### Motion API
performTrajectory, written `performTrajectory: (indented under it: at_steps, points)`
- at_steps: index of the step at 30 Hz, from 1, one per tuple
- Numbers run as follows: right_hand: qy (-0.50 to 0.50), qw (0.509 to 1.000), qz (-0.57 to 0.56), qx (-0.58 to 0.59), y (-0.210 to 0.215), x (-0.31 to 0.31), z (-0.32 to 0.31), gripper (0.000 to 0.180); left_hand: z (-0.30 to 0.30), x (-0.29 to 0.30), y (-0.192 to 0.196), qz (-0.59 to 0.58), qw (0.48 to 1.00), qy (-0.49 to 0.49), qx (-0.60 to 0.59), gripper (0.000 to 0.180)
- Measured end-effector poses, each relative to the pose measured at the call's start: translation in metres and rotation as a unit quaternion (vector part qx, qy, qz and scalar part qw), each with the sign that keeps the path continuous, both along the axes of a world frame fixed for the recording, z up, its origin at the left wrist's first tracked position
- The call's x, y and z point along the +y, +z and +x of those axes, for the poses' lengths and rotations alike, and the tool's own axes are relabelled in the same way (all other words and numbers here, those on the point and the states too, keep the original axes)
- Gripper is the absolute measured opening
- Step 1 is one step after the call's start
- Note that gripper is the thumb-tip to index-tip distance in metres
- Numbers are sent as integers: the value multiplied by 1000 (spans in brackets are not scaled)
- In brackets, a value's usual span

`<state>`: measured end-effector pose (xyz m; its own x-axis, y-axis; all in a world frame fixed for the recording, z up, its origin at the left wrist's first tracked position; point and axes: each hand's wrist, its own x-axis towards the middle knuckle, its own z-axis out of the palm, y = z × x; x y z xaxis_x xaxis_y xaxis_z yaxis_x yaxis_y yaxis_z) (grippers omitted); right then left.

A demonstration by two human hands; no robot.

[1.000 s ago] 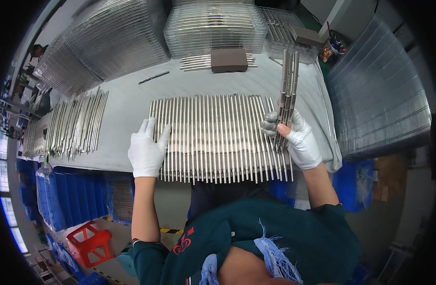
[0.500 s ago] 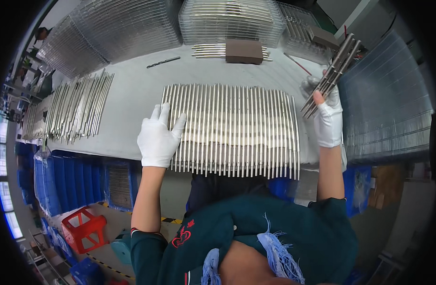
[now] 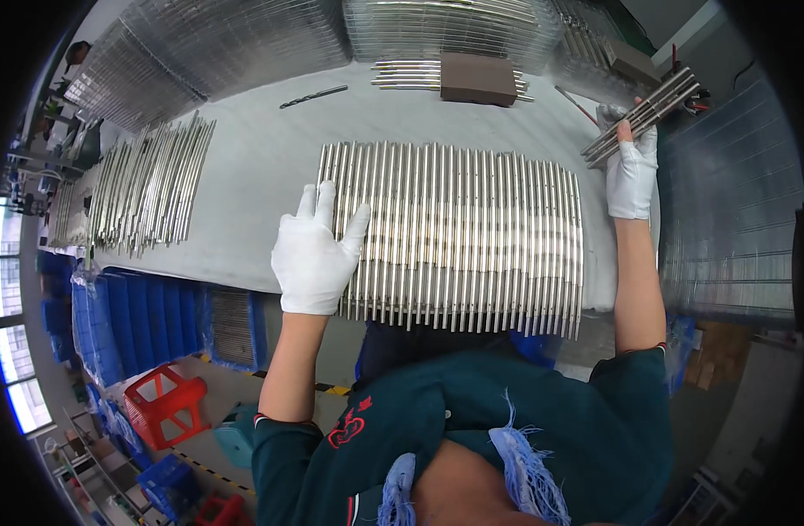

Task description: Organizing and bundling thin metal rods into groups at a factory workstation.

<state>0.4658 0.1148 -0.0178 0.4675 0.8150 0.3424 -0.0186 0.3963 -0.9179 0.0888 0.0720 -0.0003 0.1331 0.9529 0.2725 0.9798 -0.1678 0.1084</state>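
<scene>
A wide row of shiny metal rods lies side by side on the grey table, their near ends jutting past its front edge. My left hand, in a white glove, rests with fingers spread against the left end of this row. At the right, my gloved right hand is closed around a small bundle of metal rods, held tilted up and to the right. The thumb and fingertips of that glove look bare. Its far fingers are partly hidden behind the rods.
Another pile of rods lies at the table's left. A drill bit and a brown block on more rods lie farther back. Clear plastic trays are stacked behind; another plastic stack stands right. A red stool is on the floor.
My right hand has moved away from me and slightly right, and its rod bundle has tipped closer to level. My left hand stays against the row while the whole view has shifted.
</scene>
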Motion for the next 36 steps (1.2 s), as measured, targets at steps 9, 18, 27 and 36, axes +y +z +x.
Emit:
performTrajectory:
  at_steps: [9,18,27,36]
  points:
    - [-63,991,-32,-116,8,-4,-14,35,-11,-8,-1,68,988,-138,-21,52]
    - [-49,994,-54,-87,-2,-2,-10,35,5,-52,11,-166,931,-321,-39,98]
    - [-25,993,-23,114,-3,0,5,32,11,-51,4,-113,938,-325,-44,89]
    - [113,954,-86,265,8,-29,9,32,46,-68,-6,-68,913,-394,-85,61]
